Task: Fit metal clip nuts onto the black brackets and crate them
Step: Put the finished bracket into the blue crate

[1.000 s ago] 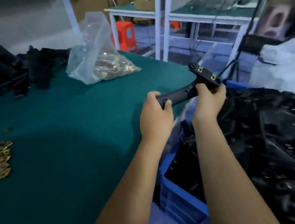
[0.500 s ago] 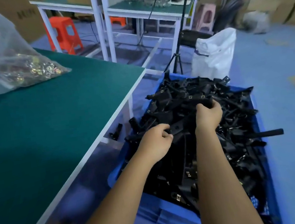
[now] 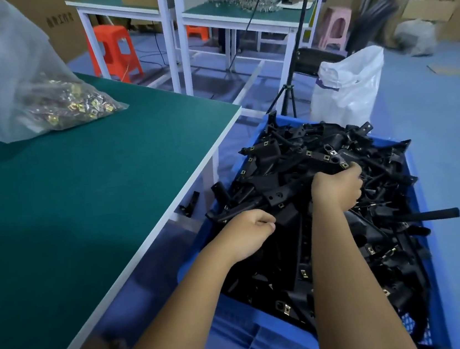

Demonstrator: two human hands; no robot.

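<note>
I see two bare forearms reaching in from the bottom edge, no sleeves anywhere along them up to where the frame cuts them off. The left hand (image 3: 246, 231) and right hand (image 3: 338, 190) wear no gloves, rings, watch or wristband. Both wrists are plain, with no markings I can make out.

Faint, unreadable dark print on the cardboard box (image 3: 59, 21).

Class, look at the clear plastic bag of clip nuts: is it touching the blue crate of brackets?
Apart. The head view shows the bag lying on the green table, with bare tabletop between it and the floor-level blue crate.
</note>
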